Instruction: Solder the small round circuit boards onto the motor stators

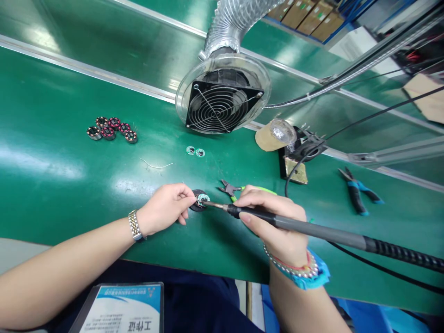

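Left fingertips (190, 200) are pinched on the edge of the small round part (199, 201), pinning it flat on the green bench (52, 185). We mark the left hand (166, 207) as closed on it, thumb and forefinger at the rim. The part is dark, with a small green-white board on top, and sits near the front middle of the bench between the two hands.

The right hand (274, 222) is wrapped around the soldering iron (312, 230) in a pen-style grip, fingers closed on the grey handle. The iron's tip meets the top of the part from the right. Its black cord runs off to the right edge.

Further out, a metal watch (133, 225) is on the left wrist and a beaded bracelet (298, 269) with a blue band on the right. Green-handled cutters (229, 188) lie just behind the right hand. Two spare round boards (195, 151) lie side by side behind the part, and a thin wire scrap (156, 164) lies to their left. A cluster of round parts (111, 128) sits well apart at far left.

An extractor fan (222, 99) on a foil duct (236, 18) faces us at the back. The iron stand (301, 159) is to its right, with a paper cup (275, 134) tipped on its side just beside it. Blue pliers (359, 197) lie far right. A badge card (125, 307) is at the bottom edge.
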### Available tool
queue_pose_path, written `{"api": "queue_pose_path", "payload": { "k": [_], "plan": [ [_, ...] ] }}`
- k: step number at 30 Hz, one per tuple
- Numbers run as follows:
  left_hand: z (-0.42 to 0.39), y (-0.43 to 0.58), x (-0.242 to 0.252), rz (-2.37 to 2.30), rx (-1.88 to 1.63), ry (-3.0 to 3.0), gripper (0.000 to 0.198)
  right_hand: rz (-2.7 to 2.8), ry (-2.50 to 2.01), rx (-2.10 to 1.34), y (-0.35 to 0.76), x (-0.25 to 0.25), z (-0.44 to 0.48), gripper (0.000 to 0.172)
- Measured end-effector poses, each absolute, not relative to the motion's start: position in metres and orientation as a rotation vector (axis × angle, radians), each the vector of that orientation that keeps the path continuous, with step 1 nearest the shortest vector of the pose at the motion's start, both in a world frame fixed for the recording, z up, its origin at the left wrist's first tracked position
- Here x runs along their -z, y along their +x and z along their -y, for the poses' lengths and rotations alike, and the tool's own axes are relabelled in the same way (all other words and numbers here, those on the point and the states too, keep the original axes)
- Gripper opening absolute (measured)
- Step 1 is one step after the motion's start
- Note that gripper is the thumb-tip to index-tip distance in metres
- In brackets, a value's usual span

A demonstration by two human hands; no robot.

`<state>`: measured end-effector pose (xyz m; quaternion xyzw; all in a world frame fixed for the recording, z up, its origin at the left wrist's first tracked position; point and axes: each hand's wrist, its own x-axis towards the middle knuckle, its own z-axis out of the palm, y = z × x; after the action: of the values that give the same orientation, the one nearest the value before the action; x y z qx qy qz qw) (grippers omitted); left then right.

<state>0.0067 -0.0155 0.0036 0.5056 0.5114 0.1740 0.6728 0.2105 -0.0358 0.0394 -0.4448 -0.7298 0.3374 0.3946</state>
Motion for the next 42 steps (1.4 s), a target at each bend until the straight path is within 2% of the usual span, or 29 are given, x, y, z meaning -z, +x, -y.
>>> {"api": "queue_pose_path", "payload": {
  "k": [15, 21, 25, 30, 32, 36, 42],
  "plan": [
    [0.016, 0.007, -0.005, -1.171, -0.375, 1.125, 0.014, 1.745, -1.115, -0.891, 0.214, -0.039, 0.037, 0.014],
    [0.016, 0.007, -0.006, -1.155, -0.377, 1.112, 0.015, 1.658, -1.176, -0.835, 0.220, -0.039, 0.038, 0.009],
    [0.016, 0.007, -0.008, -1.169, -0.362, 1.086, 0.017, 1.514, -1.322, -0.524, 0.242, -0.031, 0.024, 0.005],
    [0.016, 0.007, -0.006, -1.150, -0.393, 1.109, 0.018, 1.435, -1.519, 0.144, 0.286, -0.014, -0.017, 0.020],
    [0.017, 0.007, -0.005, -1.145, -0.403, 1.126, 0.019, 1.479, -1.535, 0.295, 0.300, -0.005, -0.033, 0.024],
    [0.017, 0.006, -0.004, -1.157, -0.415, 1.139, 0.019, 1.633, -1.614, 0.186, 0.305, 0.006, -0.043, 0.029],
    [0.018, 0.007, -0.007, -1.141, -0.432, 1.103, 0.019, 1.734, -1.428, -0.259, 0.235, -0.007, 0.004, 0.018]
  ]
}}
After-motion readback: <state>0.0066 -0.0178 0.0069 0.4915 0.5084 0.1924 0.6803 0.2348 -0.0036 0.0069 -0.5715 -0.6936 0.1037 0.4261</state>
